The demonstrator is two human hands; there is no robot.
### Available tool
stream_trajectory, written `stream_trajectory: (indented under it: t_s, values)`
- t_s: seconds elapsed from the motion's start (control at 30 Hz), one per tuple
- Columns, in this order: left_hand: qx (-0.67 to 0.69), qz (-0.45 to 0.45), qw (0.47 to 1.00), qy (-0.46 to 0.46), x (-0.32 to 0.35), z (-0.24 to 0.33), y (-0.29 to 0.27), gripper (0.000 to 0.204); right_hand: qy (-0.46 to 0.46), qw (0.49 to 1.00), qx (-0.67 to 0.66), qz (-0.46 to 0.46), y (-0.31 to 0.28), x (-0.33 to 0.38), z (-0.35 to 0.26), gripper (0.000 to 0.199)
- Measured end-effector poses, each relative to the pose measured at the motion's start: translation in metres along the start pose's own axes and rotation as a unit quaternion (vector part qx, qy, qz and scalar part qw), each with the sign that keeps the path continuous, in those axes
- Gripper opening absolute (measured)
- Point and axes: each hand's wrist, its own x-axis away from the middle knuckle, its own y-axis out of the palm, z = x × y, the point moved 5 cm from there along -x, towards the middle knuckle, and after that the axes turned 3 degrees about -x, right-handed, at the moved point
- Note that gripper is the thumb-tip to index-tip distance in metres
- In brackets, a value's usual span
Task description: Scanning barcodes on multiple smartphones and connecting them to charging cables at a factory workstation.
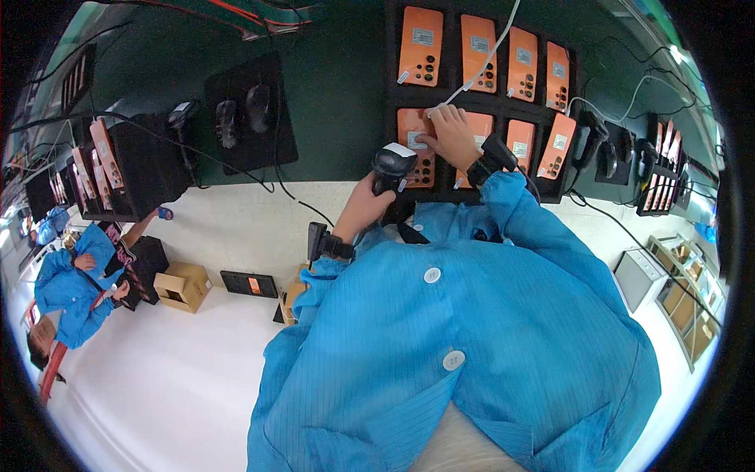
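My left hand (363, 209) is wrapped round the handle of a black handheld barcode scanner (393, 163) with a white label on top. The scanner's head hangs over the lower part of an orange phone (410, 126) lying back up in a black foam tray (452, 98). My right hand (456, 140) reaches across that phone and its neighbour, fingers closed round the end of a white cable (464, 88) at the phone's far edge. Whether the plug is in the phone is hidden by the fingers. Both wrists wear black straps with small boxes.
Several more orange phones (421, 47) with labels and camera rings fill the tray's rows. Black scanners (590, 140) stand to the right, another scanner (182, 122) and black mice (257, 108) to the left. Cables cross the dark green table (334, 118). A person (75, 275) in blue sits far left.
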Motion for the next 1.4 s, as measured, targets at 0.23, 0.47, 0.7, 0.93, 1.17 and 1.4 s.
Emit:
stream_trajectory:
  t_s: [0.23,0.47,0.7,0.93,1.17,1.4]
  values:
    - [0.113,-0.059,0.990,-0.057,-0.007,0.004,0.010,0.018,-0.023,0.999,0.011,0.037,0.000,0.003,0.001,0.038]
    - [0.134,-0.109,0.981,-0.089,-0.004,0.018,0.019,0.013,-0.020,0.998,0.049,0.044,0.003,0.005,0.002,0.038]
    - [0.067,-0.037,0.996,-0.046,-0.001,0.028,0.024,0.021,0.011,1.000,0.012,0.013,0.000,0.003,0.001,0.045]
    - [-0.114,0.167,0.974,0.099,-0.017,0.027,-0.017,0.036,0.191,0.973,-0.125,0.024,-0.001,0.012,-0.015,0.045]
    - [-0.190,0.366,0.886,0.213,-0.066,0.043,-0.064,0.047,0.269,0.946,-0.166,0.078,0.030,0.020,-0.042,0.040]
    - [-0.240,0.321,0.810,0.429,-0.041,0.090,-0.017,0.041,0.290,0.885,-0.362,0.036,0.025,0.044,-0.001,0.035]
